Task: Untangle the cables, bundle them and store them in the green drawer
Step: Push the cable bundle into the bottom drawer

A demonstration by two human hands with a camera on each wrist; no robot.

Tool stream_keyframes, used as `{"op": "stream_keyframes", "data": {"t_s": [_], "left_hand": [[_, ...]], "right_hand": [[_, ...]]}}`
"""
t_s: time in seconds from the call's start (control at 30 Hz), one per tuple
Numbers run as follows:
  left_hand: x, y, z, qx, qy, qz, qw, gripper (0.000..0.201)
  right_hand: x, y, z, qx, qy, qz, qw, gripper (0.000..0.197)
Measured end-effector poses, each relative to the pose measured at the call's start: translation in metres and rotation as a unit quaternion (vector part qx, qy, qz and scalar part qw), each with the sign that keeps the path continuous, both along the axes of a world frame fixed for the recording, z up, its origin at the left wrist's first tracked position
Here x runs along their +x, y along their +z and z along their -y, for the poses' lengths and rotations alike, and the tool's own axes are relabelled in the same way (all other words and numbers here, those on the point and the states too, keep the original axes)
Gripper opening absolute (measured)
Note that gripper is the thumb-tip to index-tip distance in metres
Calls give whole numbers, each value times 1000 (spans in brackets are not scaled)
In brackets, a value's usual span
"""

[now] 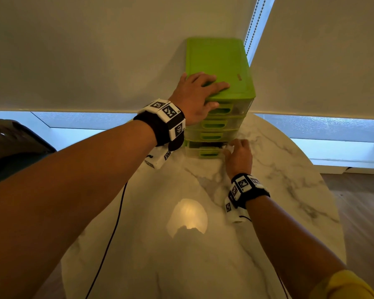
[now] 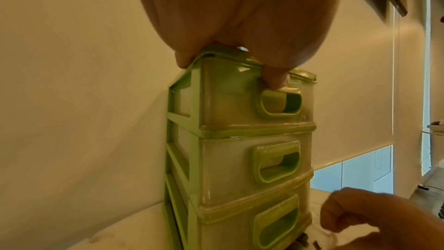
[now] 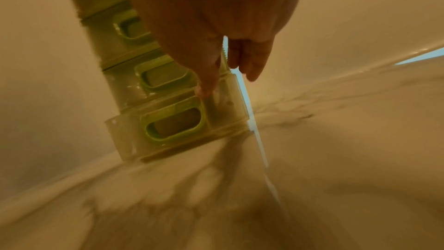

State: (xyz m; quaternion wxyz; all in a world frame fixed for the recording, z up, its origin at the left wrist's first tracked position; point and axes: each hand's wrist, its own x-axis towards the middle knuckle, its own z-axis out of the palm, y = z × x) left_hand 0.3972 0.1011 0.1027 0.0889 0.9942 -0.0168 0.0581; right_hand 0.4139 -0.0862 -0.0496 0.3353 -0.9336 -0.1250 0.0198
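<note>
A green drawer unit [image 1: 220,61] with several clear-fronted drawers stands at the far edge of the marble table [image 1: 181,266], against a window blind. My left hand [image 1: 212,93] lies flat on its lid, thumb pressed on the top drawer's front [image 2: 276,81]. The bottom drawer [image 1: 207,152] is slid out a little, and something dark, probably cable [image 1: 206,145], shows inside it. My right hand [image 1: 231,148] pinches that drawer's right front corner; in the right wrist view [image 3: 225,81] one finger is on the front beside the handle [image 3: 173,121] and the others are behind the side wall.
A thin black wire [image 1: 117,223] hangs from my left wrist device across the table's left side. A dark chair [image 1: 13,143] stands at far left. The blind's bead chain [image 1: 254,24] hangs just right of the unit. Wooden floor [image 1: 358,212] shows past the table's right edge.
</note>
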Motion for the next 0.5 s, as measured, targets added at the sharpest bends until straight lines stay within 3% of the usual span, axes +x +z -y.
{"op": "stream_keyframes", "data": {"t_s": [0.17,0.5], "left_hand": [[0,1,0,-2,-1,3,1000,53],[3,3,0,21,-3,-7,1000,56]], "right_hand": [[21,2,-12,53,-79,-120,988,51],[27,7,-9,-65,-43,-162,984,45]]}}
